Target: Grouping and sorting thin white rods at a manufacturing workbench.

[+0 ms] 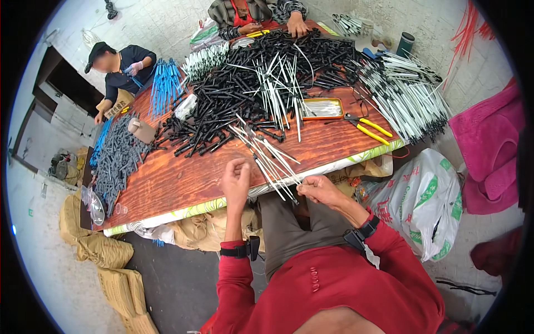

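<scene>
Right hand [318, 190] seemingly pinches one of the white sticks [272, 148] laid over the table [186, 181] edge, presumably for easy reach; left hand [237, 177] curls beside them, its grip unclear.

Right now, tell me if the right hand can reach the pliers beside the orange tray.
Probably yes: the yellow-handled pliers lie ahead and to the right of the right hand, with nothing seen lying between.

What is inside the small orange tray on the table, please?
The tray holds many thin, pale pieces, lying close together. Whatever lies beneath the top ones is covered, so I cannot tell how deep the layer goes.
</scene>
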Action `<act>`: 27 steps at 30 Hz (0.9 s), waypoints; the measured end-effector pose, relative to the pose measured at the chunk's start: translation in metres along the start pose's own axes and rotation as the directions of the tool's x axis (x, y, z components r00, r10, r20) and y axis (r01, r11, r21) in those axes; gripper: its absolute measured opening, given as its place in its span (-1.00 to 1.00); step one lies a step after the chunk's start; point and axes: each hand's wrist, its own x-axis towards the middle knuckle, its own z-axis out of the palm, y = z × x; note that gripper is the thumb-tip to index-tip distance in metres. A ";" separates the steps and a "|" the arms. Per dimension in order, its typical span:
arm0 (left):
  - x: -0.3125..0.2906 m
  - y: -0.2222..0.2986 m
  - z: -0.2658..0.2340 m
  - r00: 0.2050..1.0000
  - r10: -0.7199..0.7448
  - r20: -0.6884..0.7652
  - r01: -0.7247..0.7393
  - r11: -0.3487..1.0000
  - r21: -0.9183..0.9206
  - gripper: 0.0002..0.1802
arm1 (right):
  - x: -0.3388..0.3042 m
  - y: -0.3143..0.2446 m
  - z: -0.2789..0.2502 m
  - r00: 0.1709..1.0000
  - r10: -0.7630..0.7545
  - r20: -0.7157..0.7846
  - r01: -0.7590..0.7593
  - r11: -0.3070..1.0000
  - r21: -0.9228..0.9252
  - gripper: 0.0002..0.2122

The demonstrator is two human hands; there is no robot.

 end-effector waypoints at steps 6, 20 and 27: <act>0.010 0.036 0.025 0.966 0.255 0.039 -0.218 0.727 0.651 -0.76 | -0.009 -0.018 0.001 0.991 -0.126 -0.041 0.128 0.991 0.049 -0.70; -0.005 0.039 -0.010 0.994 -0.098 -0.038 0.061 0.835 -0.547 -0.76 | -0.031 -0.022 0.030 0.965 -0.263 -0.004 0.229 0.847 -0.480 -0.72; -0.018 0.075 -0.002 0.971 -0.233 -0.051 0.096 0.576 -0.812 -0.77 | -0.042 -0.017 0.042 0.994 -0.106 0.034 0.111 0.971 -0.213 -0.68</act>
